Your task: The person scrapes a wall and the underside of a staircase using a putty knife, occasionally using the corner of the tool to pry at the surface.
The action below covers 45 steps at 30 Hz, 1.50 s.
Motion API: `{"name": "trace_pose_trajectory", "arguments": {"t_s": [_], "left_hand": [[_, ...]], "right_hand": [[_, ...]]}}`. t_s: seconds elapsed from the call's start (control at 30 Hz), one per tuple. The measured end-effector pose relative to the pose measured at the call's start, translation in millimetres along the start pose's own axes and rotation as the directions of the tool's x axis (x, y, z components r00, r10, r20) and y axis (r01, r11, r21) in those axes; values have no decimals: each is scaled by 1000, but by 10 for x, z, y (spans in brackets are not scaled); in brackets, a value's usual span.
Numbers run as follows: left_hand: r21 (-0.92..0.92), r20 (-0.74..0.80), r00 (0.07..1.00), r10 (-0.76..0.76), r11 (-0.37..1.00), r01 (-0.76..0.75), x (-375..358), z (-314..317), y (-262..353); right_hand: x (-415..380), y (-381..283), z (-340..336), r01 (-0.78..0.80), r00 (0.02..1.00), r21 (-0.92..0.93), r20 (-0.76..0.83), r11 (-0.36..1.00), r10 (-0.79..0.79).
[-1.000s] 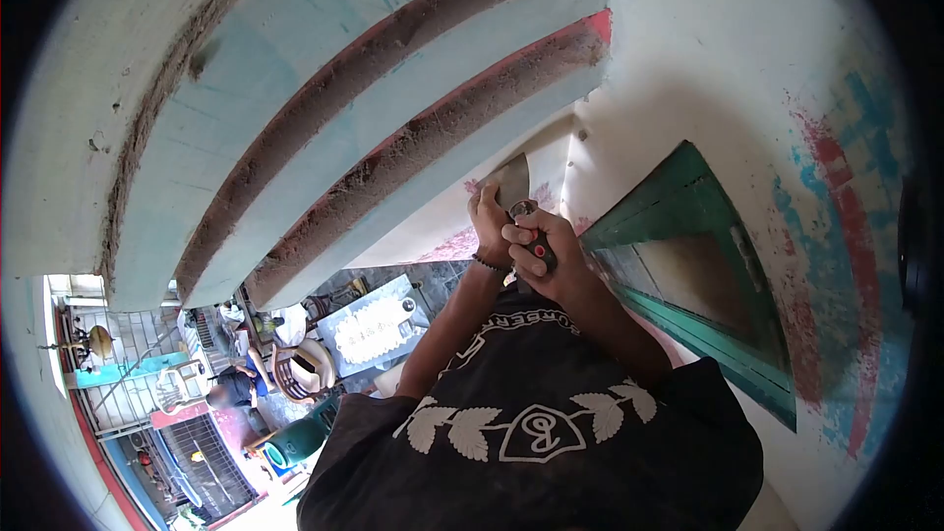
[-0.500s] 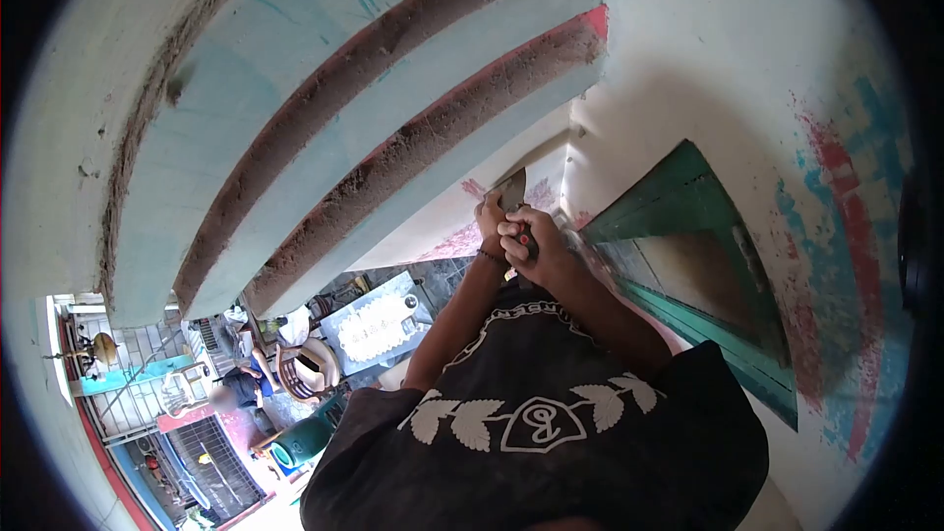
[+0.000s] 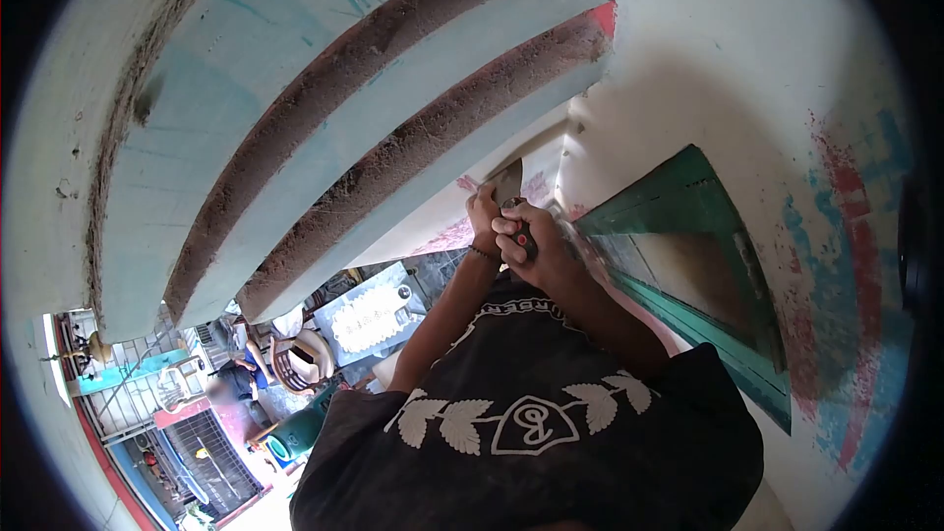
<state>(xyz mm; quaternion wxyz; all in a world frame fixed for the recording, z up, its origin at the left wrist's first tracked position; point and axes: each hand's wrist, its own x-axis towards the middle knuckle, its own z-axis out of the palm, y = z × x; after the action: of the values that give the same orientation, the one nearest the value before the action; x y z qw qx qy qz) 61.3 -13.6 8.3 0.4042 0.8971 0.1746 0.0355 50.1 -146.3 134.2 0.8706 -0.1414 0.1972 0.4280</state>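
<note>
Both of my hands are together near the wall in the middle of the view. A scraper (image 3: 508, 180) with a wide metal blade and a black-and-red handle is between them. My right hand (image 3: 543, 248) is closed round the handle. Just to its left, my left hand (image 3: 482, 219) has its fingers closed on the scraper near the base of the blade, a dark bracelet at the wrist. The blade points up and away, close to a wall (image 3: 536, 162) with pink and red paint patches.
Ledges (image 3: 413, 123) thick with brown dirt curve overhead at the left. A green-framed window (image 3: 688, 187) is at the right, beside a wall with blue and red paint. Far below stand a table (image 3: 369, 315), an armchair (image 3: 300, 362), a green drum (image 3: 300, 438) and a person (image 3: 239, 381).
My hands keep their hold on the scraper and sit slightly further left in view. The camera has shifted a little, moving the ledges and the room below slightly.
</note>
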Motion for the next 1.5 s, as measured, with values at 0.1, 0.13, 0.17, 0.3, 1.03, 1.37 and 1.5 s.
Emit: {"name": "trace_pose_trajectory", "arguments": {"t_s": [0.1, 0.13, 0.17, 0.3, 1.03, 1.37, 1.5], "left_hand": [[-49, 12, 1000, -23, 999, 23, -14, -130, 236], [-111, -23, 998, 60, 992, -62, -55, -280, 446], [-168, -50, 992, 118, 978, -125, -170, -360, 507], [-507, 196, 863, -465, 706, 495, 147, 157, -274], [-203, -219, 965, 142, 961, -187, -143, -214, 330], [-292, -74, 997, 25, 955, -45, -118, -10, 97], [-223, -40, 999, 19, 974, -27, -71, 112, -127]], "right_hand": [[-63, -20, 3, -101, 995, 77, 4, 992, 101], [-185, -38, 107, -52, 996, 20, 74, 998, 50], [-182, -1, 89, -38, 997, 32, 62, 999, 36], [126, 89, -157, -48, 998, 62, -26, 997, 50], [-196, 5, 198, 5, 999, -30, 45, 1000, -4], [-147, 28, 22, 3, 1000, -25, 3, 1000, -3], [131, 117, -292, 18, 999, -12, -38, 1000, -19]]}}
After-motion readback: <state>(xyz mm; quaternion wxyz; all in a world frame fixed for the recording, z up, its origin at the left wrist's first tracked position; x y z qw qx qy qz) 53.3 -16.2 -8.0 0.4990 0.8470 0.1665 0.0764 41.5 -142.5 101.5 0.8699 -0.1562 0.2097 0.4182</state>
